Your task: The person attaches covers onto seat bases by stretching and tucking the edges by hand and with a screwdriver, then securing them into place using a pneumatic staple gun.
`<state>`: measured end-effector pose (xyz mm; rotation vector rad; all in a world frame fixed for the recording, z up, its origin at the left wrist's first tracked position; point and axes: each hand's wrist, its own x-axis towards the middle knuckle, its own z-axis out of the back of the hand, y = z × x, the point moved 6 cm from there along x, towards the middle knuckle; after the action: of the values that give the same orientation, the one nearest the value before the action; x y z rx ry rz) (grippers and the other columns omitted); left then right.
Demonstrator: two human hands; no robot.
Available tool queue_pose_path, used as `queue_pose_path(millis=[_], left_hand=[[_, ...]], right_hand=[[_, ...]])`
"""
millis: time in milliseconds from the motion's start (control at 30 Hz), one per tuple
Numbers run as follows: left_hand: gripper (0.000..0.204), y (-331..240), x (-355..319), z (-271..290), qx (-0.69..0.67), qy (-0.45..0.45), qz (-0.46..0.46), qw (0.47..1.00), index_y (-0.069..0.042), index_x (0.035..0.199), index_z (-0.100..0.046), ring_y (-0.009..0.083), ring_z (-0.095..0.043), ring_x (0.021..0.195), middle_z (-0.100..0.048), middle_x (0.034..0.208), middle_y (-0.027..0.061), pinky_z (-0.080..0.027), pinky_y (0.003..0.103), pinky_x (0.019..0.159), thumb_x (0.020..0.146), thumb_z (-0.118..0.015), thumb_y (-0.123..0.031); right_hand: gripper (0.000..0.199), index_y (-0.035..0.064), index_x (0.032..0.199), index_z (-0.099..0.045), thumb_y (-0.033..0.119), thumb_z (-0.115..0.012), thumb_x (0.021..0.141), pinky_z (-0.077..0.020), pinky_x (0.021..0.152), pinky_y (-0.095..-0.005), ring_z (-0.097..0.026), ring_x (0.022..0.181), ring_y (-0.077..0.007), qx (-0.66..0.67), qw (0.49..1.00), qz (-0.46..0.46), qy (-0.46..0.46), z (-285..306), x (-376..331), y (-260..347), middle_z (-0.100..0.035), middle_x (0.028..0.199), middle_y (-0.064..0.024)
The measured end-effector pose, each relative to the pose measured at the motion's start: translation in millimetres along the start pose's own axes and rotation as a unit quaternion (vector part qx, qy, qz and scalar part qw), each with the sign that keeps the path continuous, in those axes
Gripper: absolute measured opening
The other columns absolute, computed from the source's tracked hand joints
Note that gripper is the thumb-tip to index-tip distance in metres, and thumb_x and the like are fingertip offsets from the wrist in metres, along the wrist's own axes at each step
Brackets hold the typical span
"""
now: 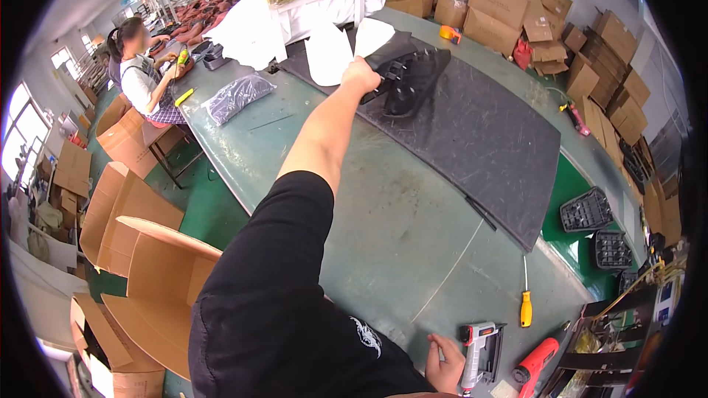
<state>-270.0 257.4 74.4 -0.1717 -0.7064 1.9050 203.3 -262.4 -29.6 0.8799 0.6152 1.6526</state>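
Note:
My left hand (361, 77) is stretched across the table, its fingers closed at the left edge of a black moulded plastic part (402, 97) with fittings on its underside. That part lies on a dark grey mat (487, 140). White sheet pieces (329, 55) are just beyond the hand. Low at the front, my right hand (444, 365) rests with loosely bent fingers apart, holding nothing. Beside it lies a grey and red staple gun (480, 354). A red power tool (537, 365) and a yellow-handled screwdriver (526, 309) are farther right.
A bagged dark item (240, 98) and a yellow cutter (184, 96) lie on the table's left. A person (139, 66) sits beyond. Open cardboard boxes (158, 287) stand along the left edge. Black plastic shells (586, 210) are at right, and an orange tape dispenser (450, 34) is at the back.

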Motion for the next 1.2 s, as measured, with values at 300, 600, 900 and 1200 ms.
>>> queue_pose_path(millis=[300,600,900,1200], left_hand=[[0.04,124.3,-60.3,29.8,-0.56,0.106,0.168,0.804,0.013,0.12,-0.056,0.0491,-0.071,0.092,-0.064,0.115,0.0294,-0.065,0.066,0.063,0.083,-0.057,-0.003],[0.059,216.7,-366.3,40.3,-0.705,0.247,0.232,0.623,0.004,0.138,-0.055,0.0451,-0.072,0.103,-0.068,0.127,0.0238,-0.063,0.066,0.069,0.081,-0.055,-0.01],[0.067,144.2,-535.0,27.8,-0.75,0.335,0.244,0.515,-0.005,0.153,-0.045,0.0446,-0.065,0.123,-0.062,0.141,0.0191,-0.057,0.072,0.089,0.088,-0.059,0.003],[0.058,97.0,-592.1,-17.2,-0.481,0.607,0.013,0.632,0.001,0.141,-0.052,0.0176,-0.068,0.106,-0.068,0.117,0.0083,-0.058,0.032,0.086,0.105,-0.065,-0.043]], right_hand=[[0.014,-0.0024,0.104,-0.074,-0.003,-0.069,0.091,-0.0581,0.083,-0.0372,-0.075,0.089,-0.0327,-0.02,0.997,0.054,0.052,-11.6,27.0,8.0,-0.077,0.096,-0.0172],[0.014,-0.0028,0.105,-0.074,-0.001,-0.068,0.092,-0.057,0.09,-0.038,-0.073,0.099,-0.0306,-0.016,0.996,0.06,0.07,-25.3,80.5,1.4,-0.075,0.107,-0.0181],[0.068,-0.0035,0.161,-0.028,0.012,-0.062,0.104,-0.0452,0.112,-0.0408,-0.053,0.136,-0.0259,0.434,0.877,-0.164,0.123,-115.3,91.6,21.8,-0.049,0.152,-0.0216],[0.079,-0.0067,0.159,-0.033,0.005,-0.072,0.092,-0.0439,0.114,-0.0373,-0.058,0.132,-0.0255,0.325,0.917,-0.162,0.166,-73.3,91.8,5.0,-0.056,0.147,-0.0201]])
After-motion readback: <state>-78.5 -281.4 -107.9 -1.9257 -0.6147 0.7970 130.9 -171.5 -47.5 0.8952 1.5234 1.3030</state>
